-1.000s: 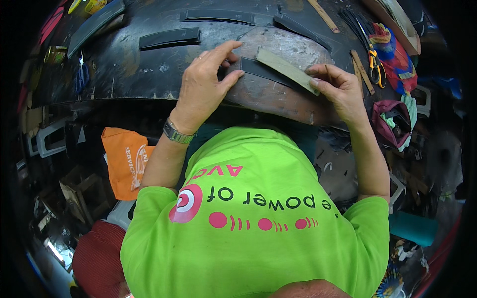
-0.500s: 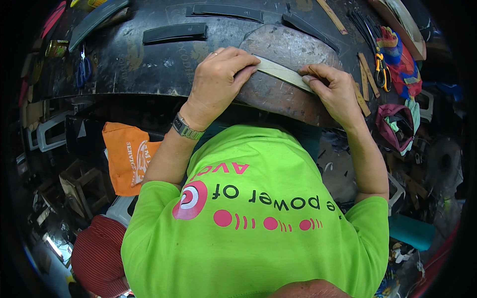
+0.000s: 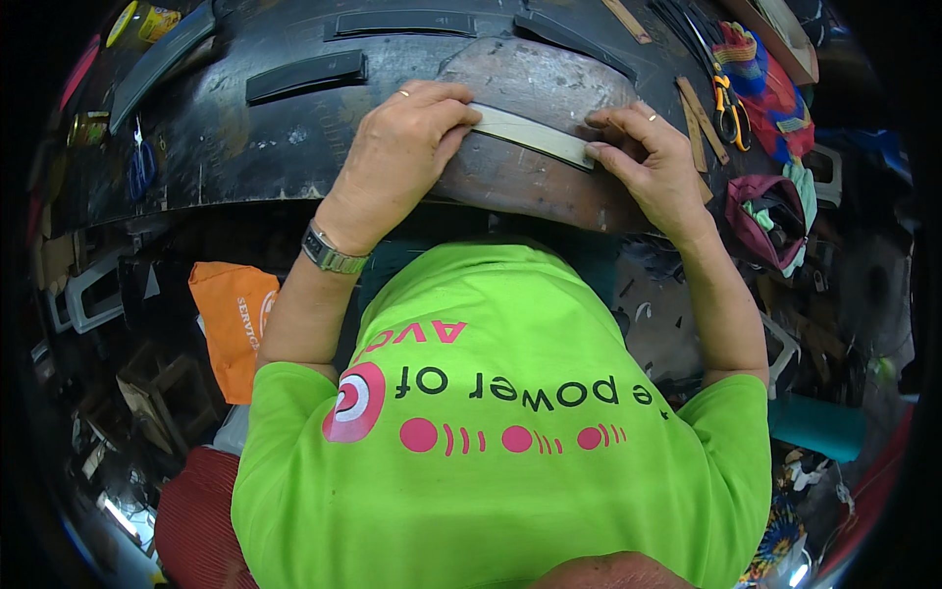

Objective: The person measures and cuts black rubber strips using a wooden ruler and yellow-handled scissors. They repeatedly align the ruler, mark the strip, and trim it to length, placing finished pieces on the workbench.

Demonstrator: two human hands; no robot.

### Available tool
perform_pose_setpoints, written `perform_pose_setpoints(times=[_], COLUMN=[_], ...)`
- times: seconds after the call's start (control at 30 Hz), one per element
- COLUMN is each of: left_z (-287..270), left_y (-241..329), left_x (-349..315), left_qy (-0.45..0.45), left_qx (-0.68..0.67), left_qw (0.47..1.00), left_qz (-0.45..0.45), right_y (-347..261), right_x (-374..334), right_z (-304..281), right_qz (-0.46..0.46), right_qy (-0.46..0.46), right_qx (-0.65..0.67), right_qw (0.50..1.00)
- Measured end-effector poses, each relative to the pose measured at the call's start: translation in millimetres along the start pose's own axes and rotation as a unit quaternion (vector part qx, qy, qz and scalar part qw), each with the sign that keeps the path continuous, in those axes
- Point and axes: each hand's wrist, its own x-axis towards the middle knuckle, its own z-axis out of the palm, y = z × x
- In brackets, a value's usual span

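Observation:
A long, narrow strip (image 3: 535, 134), pale cream on the upper face with a dark edge, is stretched between my two hands above a worn brown-grey slab (image 3: 549, 74). My left hand (image 3: 397, 152) pinches its left end between thumb and fingers. At the opposite end, my right hand (image 3: 648, 157) grips the strip with thumb and bent fingers. Beyond the slab and to its left lie similar dark strips: one black strip (image 3: 306, 79), another behind it (image 3: 399, 24), and a third (image 3: 579, 46) against the slab's far edge.
Yellow-handled scissors (image 3: 728, 110) and wooden sticks (image 3: 702, 123) lie right of the slab. Blue-handled scissors (image 3: 142, 167) and a yellow jar (image 3: 142, 25) are on the table's left. A maroon pouch (image 3: 770, 221) hangs at the right; an orange cloth (image 3: 234, 324) is left of my arm.
My view has shifted, so the table sits further left in it. The strip has tilted between my hands: its dark edge now shows along the near side, where before it showed along the far side.

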Motion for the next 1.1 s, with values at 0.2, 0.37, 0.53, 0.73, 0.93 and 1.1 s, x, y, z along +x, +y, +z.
perform_pose_setpoints(times=[0.2, 0.37, 0.53, 0.73, 0.93, 1.1], left_z=[-1.8, -1.9, -1.7, -5.6, -41.2, -85.2], left_y=[0.0, 2.3, 1.2, 3.1, 7.7, 2.4], left_x=[2.5, 3.2, 5.3, 11.3, -42.7, -164.4], left_qy=[-0.014, -0.011, -0.016, -0.030, -0.030, -0.526], left_qx=[-0.011, 0.011, 0.006, -0.010, -0.092, -0.040], left_qw=[1.000, 1.000, 1.000, 0.999, 0.986, 0.796], left_qz=[-0.007, -0.005, -0.016, -0.016, -0.133, -0.298], right_y=[5.5, 8.6, 7.1, 0.9, -38.2, -37.7], right_x=[-24.4, -27.3, -29.1, -3.2, 26.3, -9.3], right_z=[4.4, 16.1, 17.1, -5.7, -32.2, -28.1], right_qz=[0.012, -0.038, -0.053, -0.083, -0.077, -0.027], right_qy=[0.027, 0.073, 0.079, -0.061, -0.119, -0.489], right_qx=[-0.002, -0.022, -0.041, -0.124, -0.195, -0.157], right_qw=[1.000, 0.996, 0.995, 0.987, 0.970, 0.857])
